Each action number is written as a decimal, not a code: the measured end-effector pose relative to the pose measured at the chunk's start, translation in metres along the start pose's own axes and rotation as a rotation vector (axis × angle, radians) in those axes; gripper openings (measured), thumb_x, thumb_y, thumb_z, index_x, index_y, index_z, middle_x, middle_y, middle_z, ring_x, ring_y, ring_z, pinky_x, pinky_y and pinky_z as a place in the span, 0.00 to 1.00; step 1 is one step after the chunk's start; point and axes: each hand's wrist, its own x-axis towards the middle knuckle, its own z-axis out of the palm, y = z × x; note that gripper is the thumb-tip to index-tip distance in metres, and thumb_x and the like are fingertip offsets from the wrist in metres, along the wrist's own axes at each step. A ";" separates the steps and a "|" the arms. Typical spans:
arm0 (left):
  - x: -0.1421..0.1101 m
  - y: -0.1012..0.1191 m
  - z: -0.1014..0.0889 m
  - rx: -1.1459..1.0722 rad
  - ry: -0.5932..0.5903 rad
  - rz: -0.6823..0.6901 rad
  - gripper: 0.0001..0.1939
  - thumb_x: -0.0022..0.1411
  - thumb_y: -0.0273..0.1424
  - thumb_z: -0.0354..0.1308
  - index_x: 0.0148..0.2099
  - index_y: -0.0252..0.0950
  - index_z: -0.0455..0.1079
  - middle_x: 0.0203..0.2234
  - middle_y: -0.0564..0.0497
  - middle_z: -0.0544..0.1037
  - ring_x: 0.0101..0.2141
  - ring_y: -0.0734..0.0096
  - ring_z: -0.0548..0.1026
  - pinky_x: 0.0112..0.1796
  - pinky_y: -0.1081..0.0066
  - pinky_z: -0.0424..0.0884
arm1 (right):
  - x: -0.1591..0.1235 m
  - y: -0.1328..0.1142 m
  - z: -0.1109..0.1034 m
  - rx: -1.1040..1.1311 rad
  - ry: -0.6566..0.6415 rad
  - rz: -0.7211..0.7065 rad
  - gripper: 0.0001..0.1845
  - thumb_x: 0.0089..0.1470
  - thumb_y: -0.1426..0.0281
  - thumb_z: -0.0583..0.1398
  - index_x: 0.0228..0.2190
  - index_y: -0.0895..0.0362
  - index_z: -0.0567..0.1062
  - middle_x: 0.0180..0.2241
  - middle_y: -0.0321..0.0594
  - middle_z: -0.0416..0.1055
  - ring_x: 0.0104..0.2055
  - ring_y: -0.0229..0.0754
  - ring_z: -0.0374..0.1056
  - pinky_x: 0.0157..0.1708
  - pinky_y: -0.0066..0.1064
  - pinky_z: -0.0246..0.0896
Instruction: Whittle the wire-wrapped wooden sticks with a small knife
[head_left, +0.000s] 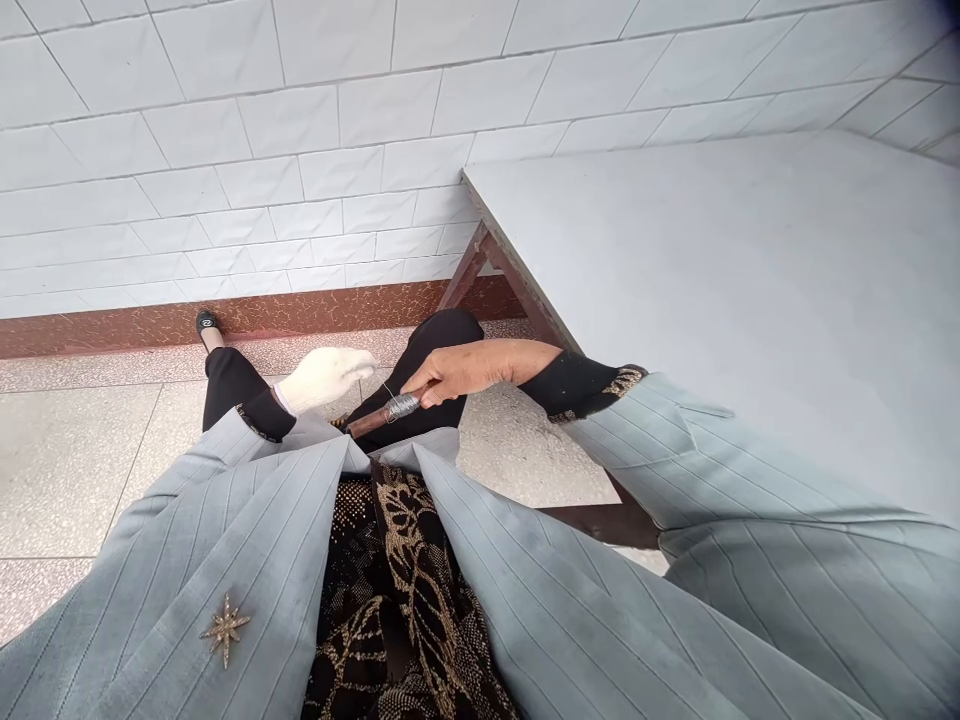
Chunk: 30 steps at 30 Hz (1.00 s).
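Note:
My right hand (457, 372), bare, is closed round one end of a brown wooden handle (367, 421). Silvery wire (403, 405) is wound in tight coils about the handle, just left of my fingers. A thin loose strand rises from the coils toward my left hand (326, 378), which wears a white glove. The gloved fingers are pinched together on that strand. The handle slants down to the left over my lap. Its far end, dark, is partly hidden by my jacket, so I cannot tell what is fixed there.
A grey-white table (712, 300) with a brown wooden frame stands close on my right, under my right sleeve. Ahead is a white tiled wall (300, 120) with a reddish-brown skirting (112, 333). Speckled floor tiles (75, 450) lie around my legs.

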 end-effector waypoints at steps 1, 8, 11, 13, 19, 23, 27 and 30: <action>0.001 -0.002 0.002 -0.064 -0.006 -0.017 0.16 0.74 0.32 0.48 0.50 0.35 0.76 0.41 0.48 0.82 0.43 0.65 0.79 0.46 0.67 0.71 | -0.001 -0.002 -0.001 0.061 -0.065 -0.026 0.20 0.60 0.61 0.61 0.49 0.57 0.82 0.32 0.36 0.76 0.30 0.36 0.62 0.33 0.29 0.56; -0.003 -0.016 0.029 -0.554 0.068 0.030 0.16 0.70 0.36 0.52 0.48 0.32 0.77 0.44 0.44 0.83 0.45 0.60 0.80 0.50 0.61 0.74 | -0.007 -0.004 -0.012 0.272 0.097 -0.160 0.21 0.62 0.58 0.60 0.49 0.59 0.80 0.29 0.34 0.69 0.27 0.33 0.57 0.29 0.28 0.52; -0.006 -0.015 0.036 -0.698 0.164 -0.007 0.18 0.70 0.38 0.54 0.53 0.32 0.76 0.51 0.41 0.81 0.52 0.58 0.78 0.55 0.60 0.72 | -0.008 0.000 -0.013 0.268 0.214 -0.142 0.20 0.61 0.58 0.61 0.47 0.58 0.80 0.28 0.34 0.68 0.26 0.33 0.57 0.29 0.29 0.52; -0.006 -0.012 0.034 -0.610 0.122 -0.059 0.18 0.70 0.39 0.52 0.51 0.33 0.77 0.47 0.44 0.82 0.49 0.59 0.78 0.55 0.59 0.71 | -0.006 0.001 -0.014 0.279 0.286 -0.101 0.19 0.61 0.59 0.61 0.48 0.57 0.80 0.28 0.33 0.67 0.26 0.33 0.57 0.29 0.29 0.52; -0.004 0.000 0.021 -0.268 -0.024 -0.045 0.19 0.74 0.38 0.44 0.47 0.37 0.76 0.38 0.50 0.82 0.40 0.64 0.79 0.47 0.64 0.71 | 0.004 0.004 -0.013 0.175 0.709 0.213 0.13 0.62 0.67 0.57 0.44 0.56 0.79 0.27 0.35 0.68 0.28 0.37 0.61 0.31 0.31 0.53; -0.005 0.007 0.017 -0.073 -0.047 -0.035 0.19 0.75 0.37 0.43 0.47 0.38 0.75 0.40 0.49 0.82 0.41 0.63 0.79 0.44 0.66 0.70 | 0.008 0.006 -0.010 -0.124 0.640 0.386 0.12 0.63 0.68 0.57 0.42 0.56 0.80 0.35 0.42 0.76 0.36 0.43 0.68 0.36 0.34 0.56; -0.004 0.010 0.016 0.091 -0.039 -0.037 0.19 0.76 0.37 0.43 0.47 0.38 0.74 0.39 0.48 0.82 0.40 0.63 0.80 0.41 0.68 0.70 | 0.008 0.004 -0.007 -0.319 0.472 0.393 0.16 0.65 0.67 0.55 0.47 0.55 0.80 0.44 0.47 0.79 0.44 0.49 0.72 0.40 0.36 0.58; -0.005 0.010 0.017 0.182 -0.012 -0.022 0.19 0.76 0.37 0.42 0.48 0.37 0.74 0.38 0.47 0.82 0.38 0.62 0.80 0.38 0.68 0.69 | 0.007 0.001 -0.007 -0.375 0.397 0.402 0.18 0.66 0.66 0.54 0.50 0.56 0.79 0.49 0.50 0.78 0.47 0.51 0.72 0.41 0.36 0.58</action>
